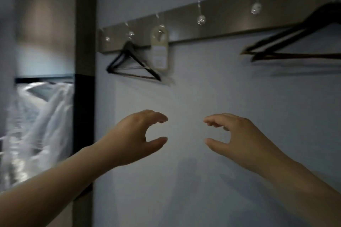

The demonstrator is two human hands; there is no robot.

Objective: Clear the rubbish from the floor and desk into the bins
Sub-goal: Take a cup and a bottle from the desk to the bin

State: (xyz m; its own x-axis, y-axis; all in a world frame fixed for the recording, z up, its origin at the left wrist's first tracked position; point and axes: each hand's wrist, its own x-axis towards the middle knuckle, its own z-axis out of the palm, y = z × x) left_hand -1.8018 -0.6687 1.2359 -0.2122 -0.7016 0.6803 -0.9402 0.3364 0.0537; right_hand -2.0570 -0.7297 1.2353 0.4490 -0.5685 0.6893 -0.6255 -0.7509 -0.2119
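We hold our left hand and right hand, loosely curled and empty, before the wall; no rubbish or bin shows plainly, only blurred clear plastic leftward, nearer the left hand.

The right hanger runs off the edge; print on the door tag is blurred.

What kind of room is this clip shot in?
Probably a hotel room: a wall hook rail with black hangers, a door-hanger card, and white crumpled fabric at left.
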